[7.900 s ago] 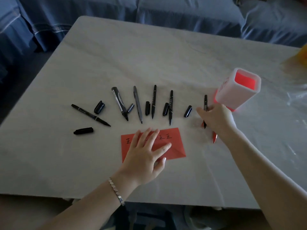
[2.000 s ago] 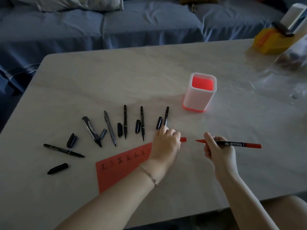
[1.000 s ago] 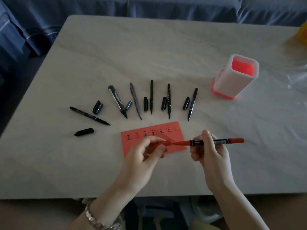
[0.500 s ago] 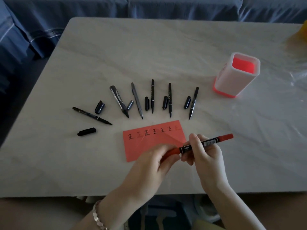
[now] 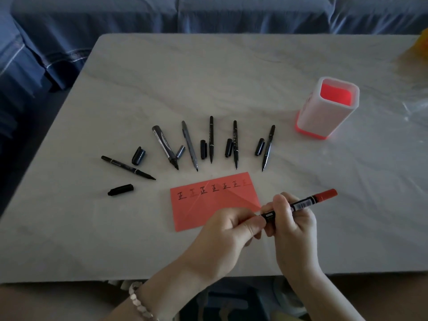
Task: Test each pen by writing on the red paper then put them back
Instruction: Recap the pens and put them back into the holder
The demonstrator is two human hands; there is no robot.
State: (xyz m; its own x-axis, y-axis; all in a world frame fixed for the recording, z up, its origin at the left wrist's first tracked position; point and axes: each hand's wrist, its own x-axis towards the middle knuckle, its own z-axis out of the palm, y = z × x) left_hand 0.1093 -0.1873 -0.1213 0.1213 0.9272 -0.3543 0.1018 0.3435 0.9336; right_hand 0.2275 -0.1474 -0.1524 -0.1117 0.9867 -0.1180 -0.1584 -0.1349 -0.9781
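My right hand (image 5: 293, 224) grips the barrel of a red marker (image 5: 308, 201), its red end pointing up and right. My left hand (image 5: 228, 230) pinches the marker's near end, where the cap is hidden under the fingers. Both hands hover over the lower right corner of the red paper (image 5: 208, 205), which carries a row of written characters. Beyond the paper lie several uncapped black pens (image 5: 235, 144) in a fan, each with its cap (image 5: 203, 149) beside it. The white pen holder (image 5: 327, 112) with a red inside stands upright at the right.
The pale marble table (image 5: 231, 77) ends close to me at its front edge. A blue sofa (image 5: 162, 12) runs along the far side. A yellow object (image 5: 423, 45) and clear plastic (image 5: 414, 107) sit at the right edge.
The red marker's near end has gone into my left hand's fingers, and both hands have drawn together over the paper's corner. Pens, caps and holder lie as before.
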